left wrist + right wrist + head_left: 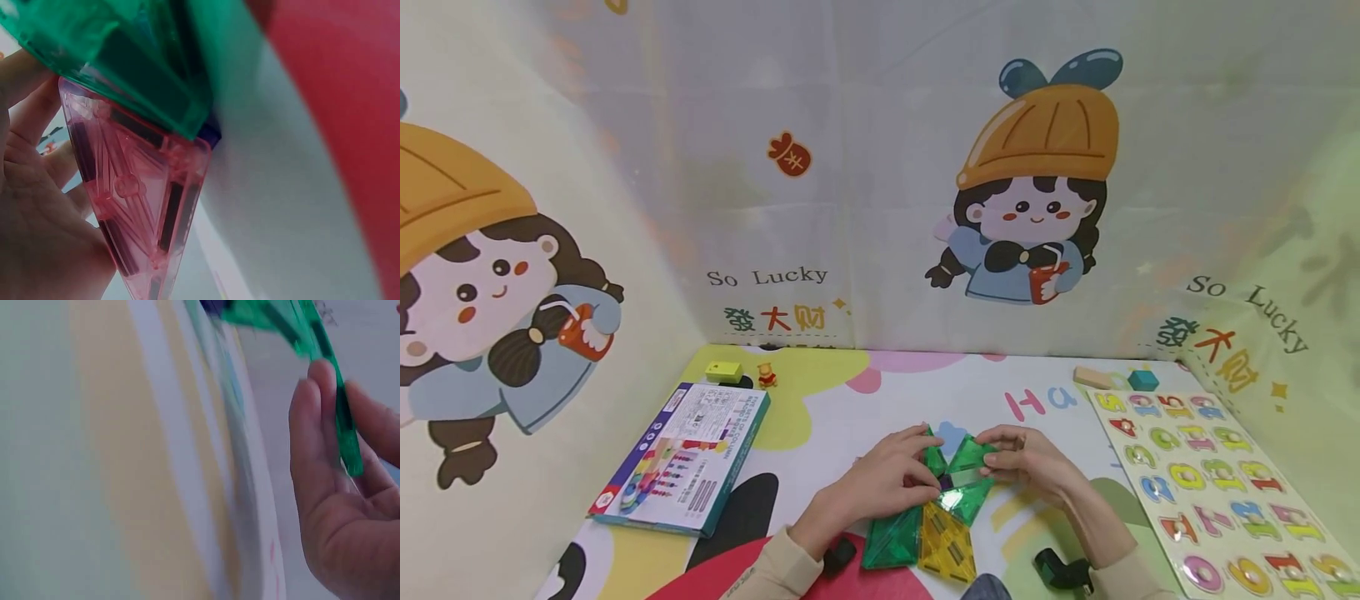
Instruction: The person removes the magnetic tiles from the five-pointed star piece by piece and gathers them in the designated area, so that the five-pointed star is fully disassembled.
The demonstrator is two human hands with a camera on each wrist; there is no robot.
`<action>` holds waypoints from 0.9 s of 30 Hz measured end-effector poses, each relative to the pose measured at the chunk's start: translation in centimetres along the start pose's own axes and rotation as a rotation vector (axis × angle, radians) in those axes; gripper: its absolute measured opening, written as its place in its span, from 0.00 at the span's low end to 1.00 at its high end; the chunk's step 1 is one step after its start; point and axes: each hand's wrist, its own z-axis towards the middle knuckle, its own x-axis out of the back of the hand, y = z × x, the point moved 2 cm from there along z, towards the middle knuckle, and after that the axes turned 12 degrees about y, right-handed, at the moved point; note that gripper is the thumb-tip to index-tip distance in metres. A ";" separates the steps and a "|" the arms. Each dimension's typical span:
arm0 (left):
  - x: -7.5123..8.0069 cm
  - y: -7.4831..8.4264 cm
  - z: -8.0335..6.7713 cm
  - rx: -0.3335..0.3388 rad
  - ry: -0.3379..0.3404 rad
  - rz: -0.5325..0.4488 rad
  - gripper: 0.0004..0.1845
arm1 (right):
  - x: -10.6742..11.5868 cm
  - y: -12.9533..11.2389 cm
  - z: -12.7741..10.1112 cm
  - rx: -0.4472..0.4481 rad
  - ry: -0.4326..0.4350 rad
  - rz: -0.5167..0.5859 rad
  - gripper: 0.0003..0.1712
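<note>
My left hand curls around the left side of a small build of clear magnetic tiles. In the left wrist view its fingers lie behind a pink triangular tile that meets a green tile. The head view hides that pink piece behind the hand. A green tile is pinched between the thumb and fingers of my right hand on the build's right side. Closer to me, a dark green tile and a yellow tile lie side by side. A bit of purple shows at the build's middle.
A boxed toy set lies at left, with a yellow block and a small bear figure behind it. On the right is a number board. Beyond it sit a wooden block and a teal block.
</note>
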 end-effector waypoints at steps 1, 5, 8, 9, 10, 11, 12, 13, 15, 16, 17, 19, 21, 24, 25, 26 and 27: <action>0.0 0.0 -0.1 0.005 -0.001 -0.004 0.10 | 0.4 -0.2 0.2 0.011 0.027 0.006 0.22; 0.1 0.0 -0.2 0.025 -0.010 -0.013 0.10 | 2.1 -1.4 1.8 0.060 0.181 -0.032 0.25; 0.0 -0.1 -0.3 0.030 -0.014 -0.008 0.09 | 3.2 -2.3 3.8 0.071 0.298 -0.119 0.25; 0.0 -0.1 -0.4 0.028 -0.013 -0.006 0.10 | 3.5 -2.6 4.5 0.073 0.328 -0.151 0.25; 0.0 -0.1 -0.4 0.020 -0.011 0.002 0.10 | 3.8 -2.8 5.2 0.076 0.355 -0.187 0.24; 0.0 -0.1 -0.4 0.014 -0.009 0.005 0.10 | 4.0 -3.0 5.8 0.077 0.378 -0.225 0.24; 0.0 -0.1 -0.3 0.005 -0.005 0.011 0.10 | 4.2 -3.2 6.2 0.078 0.400 -0.267 0.24; 0.0 0.0 -0.3 -0.003 -0.005 0.013 0.10 | 4.5 -3.4 6.5 0.074 0.425 -0.306 0.24; 0.0 0.1 -0.1 -0.017 -0.004 0.022 0.10 | 5.0 -3.6 6.7 0.071 0.473 -0.394 0.26; 0.0 0.2 0.0 -0.023 -0.004 0.028 0.11 | 5.1 -3.7 6.6 0.065 0.492 -0.437 0.27; 0.0 0.3 0.0 -0.022 -0.007 0.027 0.11 | 5.3 -3.8 6.4 0.057 0.511 -0.477 0.28; 0.2 0.3 0.1 -0.017 -0.014 0.027 0.11 | 5.2 -4.0 6.0 0.048 0.546 -0.553 0.29; 0.2 0.4 0.1 -0.006 -0.018 0.023 0.11 | 4.9 -4.0 5.4 0.057 0.543 -0.602 0.28; 0.3 0.3 -0.1 0.004 -0.018 0.019 0.10 | 3.6 -3.9 4.2 0.115 0.460 -0.637 0.25; 0.3 0.3 -0.1 0.004 -0.016 0.020 0.11 | 3.0 -3.7 3.7 0.139 0.396 -0.629 0.24; 0.2 0.2 -0.2 0.001 -0.013 0.021 0.11 | 2.4 -3.5 3.1 0.150 0.321 -0.612 0.23; 0.2 0.2 -0.2 -0.004 -0.011 0.022 0.11 | 1.8 -3.2 2.5 0.157 0.243 -0.592 0.22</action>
